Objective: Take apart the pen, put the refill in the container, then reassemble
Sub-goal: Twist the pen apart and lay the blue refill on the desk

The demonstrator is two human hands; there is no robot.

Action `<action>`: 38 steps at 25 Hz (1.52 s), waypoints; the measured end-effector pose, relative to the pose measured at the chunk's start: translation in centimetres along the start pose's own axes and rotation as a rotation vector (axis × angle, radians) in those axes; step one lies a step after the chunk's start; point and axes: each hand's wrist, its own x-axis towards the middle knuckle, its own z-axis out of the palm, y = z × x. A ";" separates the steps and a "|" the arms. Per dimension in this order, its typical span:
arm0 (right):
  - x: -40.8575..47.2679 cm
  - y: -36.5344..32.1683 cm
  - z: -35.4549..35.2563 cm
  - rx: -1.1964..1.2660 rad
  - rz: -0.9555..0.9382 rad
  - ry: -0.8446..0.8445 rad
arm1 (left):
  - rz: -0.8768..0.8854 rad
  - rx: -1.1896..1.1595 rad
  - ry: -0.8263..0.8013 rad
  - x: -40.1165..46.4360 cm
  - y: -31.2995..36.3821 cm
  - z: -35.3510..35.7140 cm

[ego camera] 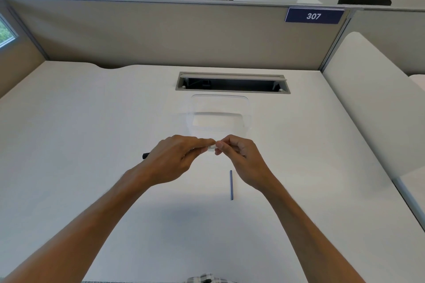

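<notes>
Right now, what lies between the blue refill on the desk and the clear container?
In the head view, both hands, left and right, hold the pen body above the desk between the blue refill and the clear container.

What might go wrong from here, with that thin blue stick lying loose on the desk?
The blue refill lies loose on the desk, just under the right hand; a wrist could nudge it and set it rolling. The clear container is hard to see against the white top, so a reach may knock it. Small pen parts could slip from either grip.
</notes>
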 end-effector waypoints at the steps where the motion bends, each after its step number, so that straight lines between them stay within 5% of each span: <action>1: 0.0 -0.1 -0.1 -0.004 0.009 -0.008 | 0.000 0.004 -0.004 0.0 -0.1 -0.1; 26: 0.2 -0.9 2.8 -0.043 0.014 0.230 | 0.047 -0.014 0.067 -0.2 1.8 0.6; 38: 0.4 -1.2 2.7 -0.042 -0.232 0.227 | 0.070 -0.126 -0.010 0.2 1.7 -0.7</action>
